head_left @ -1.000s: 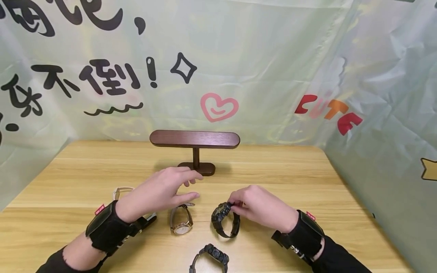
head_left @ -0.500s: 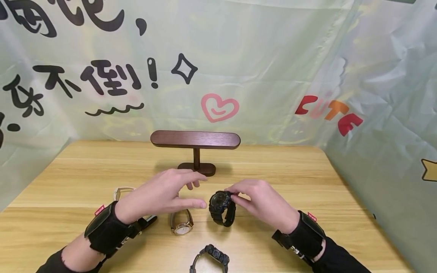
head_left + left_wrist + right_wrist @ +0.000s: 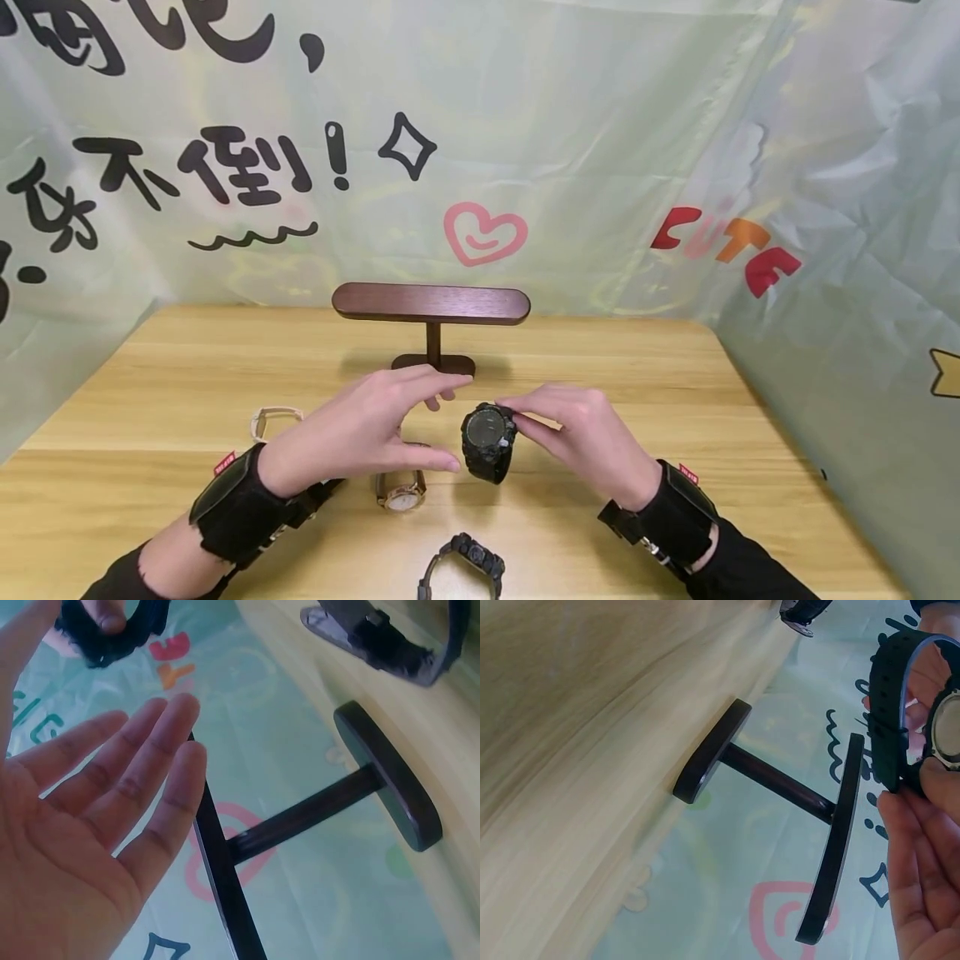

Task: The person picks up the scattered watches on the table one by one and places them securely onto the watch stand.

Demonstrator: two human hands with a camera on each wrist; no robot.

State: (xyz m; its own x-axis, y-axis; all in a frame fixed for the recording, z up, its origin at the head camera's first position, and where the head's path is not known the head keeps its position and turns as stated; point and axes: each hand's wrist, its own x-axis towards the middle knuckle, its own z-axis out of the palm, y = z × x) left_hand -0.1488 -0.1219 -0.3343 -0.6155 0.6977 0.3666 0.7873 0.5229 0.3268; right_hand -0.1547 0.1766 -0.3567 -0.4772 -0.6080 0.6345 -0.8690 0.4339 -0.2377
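Above the table [image 3: 615, 367], the right hand [image 3: 588, 437] pinches a black watch [image 3: 486, 429].
Left hand [image 3: 352, 423] hovers beside it, fingers loose, holding nothing; the step looks like positioning, the next move likely calling for a second, steadying grip.

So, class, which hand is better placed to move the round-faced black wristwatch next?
Probably the right hand: it pinches the round-faced black wristwatch, while the open left hand holds nothing.
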